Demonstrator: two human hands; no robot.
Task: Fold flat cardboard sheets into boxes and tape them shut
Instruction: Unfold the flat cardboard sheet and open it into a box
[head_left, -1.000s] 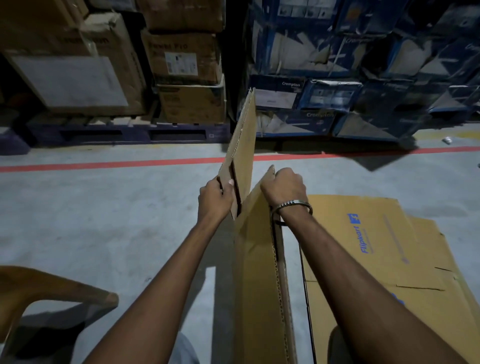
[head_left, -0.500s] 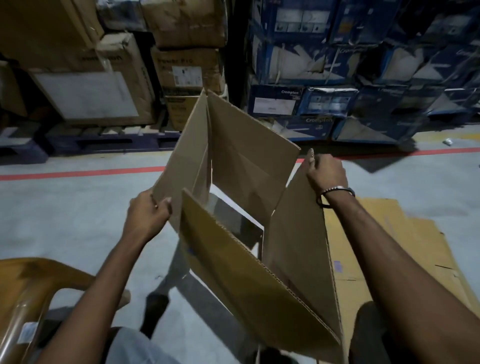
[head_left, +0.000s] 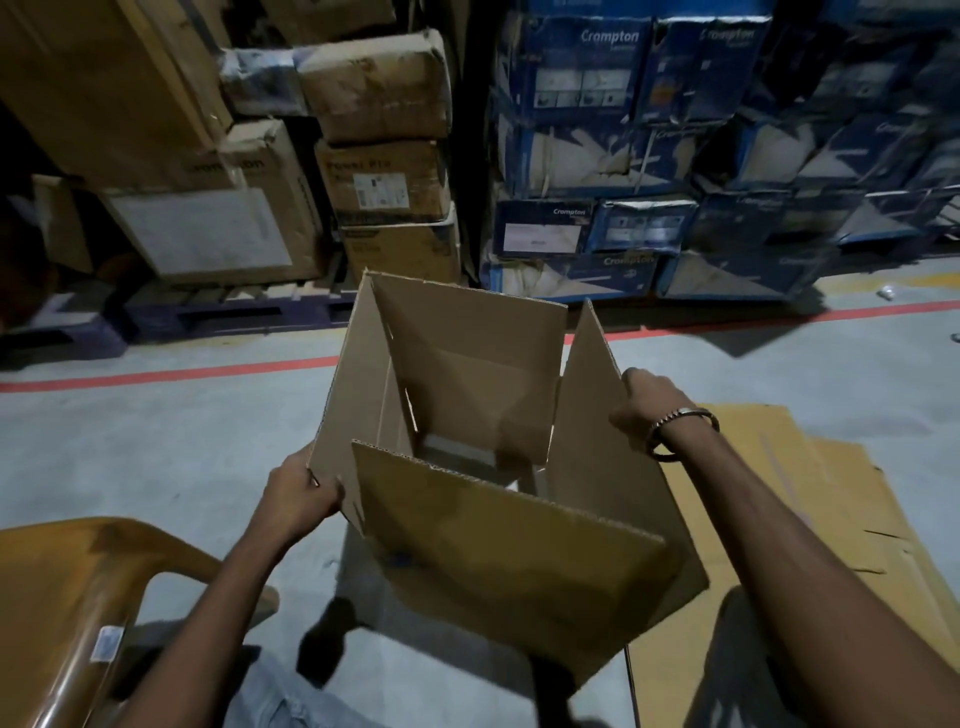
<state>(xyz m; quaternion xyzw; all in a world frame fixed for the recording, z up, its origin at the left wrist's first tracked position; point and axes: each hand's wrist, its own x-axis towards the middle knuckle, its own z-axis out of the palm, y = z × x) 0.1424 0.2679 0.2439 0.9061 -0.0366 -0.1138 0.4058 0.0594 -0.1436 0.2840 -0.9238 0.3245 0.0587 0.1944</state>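
Honestly, I've got my left hand (head_left: 304, 496) pinching the light, bendy cardboard box (head_left: 498, 467) at 9 o'clock and my right hand (head_left: 641, 410) gripping its 3 o'clock flap, so I'd hold near the creases.

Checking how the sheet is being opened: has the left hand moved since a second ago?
Yes. The left hand has swung down and left, away from the red floor line, pulling the cardboard box open.

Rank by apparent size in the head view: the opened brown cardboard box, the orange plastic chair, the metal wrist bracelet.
1. Opened brown cardboard box
2. Orange plastic chair, partly cropped, so its full size is unsure
3. Metal wrist bracelet
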